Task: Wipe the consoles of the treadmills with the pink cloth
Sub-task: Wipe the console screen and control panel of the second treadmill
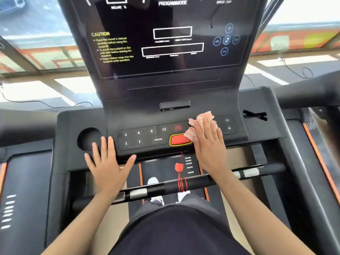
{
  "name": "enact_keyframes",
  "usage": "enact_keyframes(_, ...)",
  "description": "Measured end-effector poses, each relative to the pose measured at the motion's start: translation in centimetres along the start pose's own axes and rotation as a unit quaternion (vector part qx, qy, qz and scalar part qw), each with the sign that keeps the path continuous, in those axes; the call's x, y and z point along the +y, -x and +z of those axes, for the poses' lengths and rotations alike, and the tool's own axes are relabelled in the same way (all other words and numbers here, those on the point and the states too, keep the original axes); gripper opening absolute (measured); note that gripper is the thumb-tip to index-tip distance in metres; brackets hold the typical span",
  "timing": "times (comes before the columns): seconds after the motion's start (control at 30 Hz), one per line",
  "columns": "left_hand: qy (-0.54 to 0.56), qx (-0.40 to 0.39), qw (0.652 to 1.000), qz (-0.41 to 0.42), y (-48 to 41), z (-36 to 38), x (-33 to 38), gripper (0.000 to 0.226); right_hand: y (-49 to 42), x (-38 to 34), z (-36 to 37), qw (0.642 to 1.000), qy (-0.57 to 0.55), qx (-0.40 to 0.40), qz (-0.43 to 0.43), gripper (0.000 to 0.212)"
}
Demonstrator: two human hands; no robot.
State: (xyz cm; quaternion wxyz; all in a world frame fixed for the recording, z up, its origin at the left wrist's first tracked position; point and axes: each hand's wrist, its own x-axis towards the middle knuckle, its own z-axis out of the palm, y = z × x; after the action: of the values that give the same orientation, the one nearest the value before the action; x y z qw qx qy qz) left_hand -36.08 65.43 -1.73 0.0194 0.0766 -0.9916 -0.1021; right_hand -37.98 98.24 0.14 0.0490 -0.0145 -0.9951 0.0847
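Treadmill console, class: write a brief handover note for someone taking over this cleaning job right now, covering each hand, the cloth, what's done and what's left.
Right hand: flat, pressing the pink cloth onto the button panel, just right of the red stop button.
Left hand: empty, fingers spread, resting on the console's front edge beside the cup holder.
Done: cannot tell which areas are already wiped.
Left: probably the left-side buttons, the cup holder, the display screen, then the other treadmills.

I see a pink and white cloth (pixel 202 122), a red button (pixel 179 139) with yellow edge, black console (pixel 77 122).
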Motion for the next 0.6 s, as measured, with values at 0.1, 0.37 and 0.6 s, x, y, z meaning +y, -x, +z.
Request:
enact_keyframes(0.1,0.009,0.005,1.000,-0.005,0.2,-0.2,0.4,0.098,0.1,3.1,-0.6,1.000,0.001,0.002,0.010,0.051)
enact_keyframes(0.37,0.035,-0.013,0.999,-0.032,0.5,-0.6,0.8,0.101,1.2,9.2,-1.0,0.998,-0.034,0.029,0.040,0.052)
enact_keyframes(0.6,0.043,-0.016,0.998,-0.039,0.5,-0.9,0.7,0.101,2.8,11.3,-0.2,0.992,-0.108,0.066,-0.008,0.061)
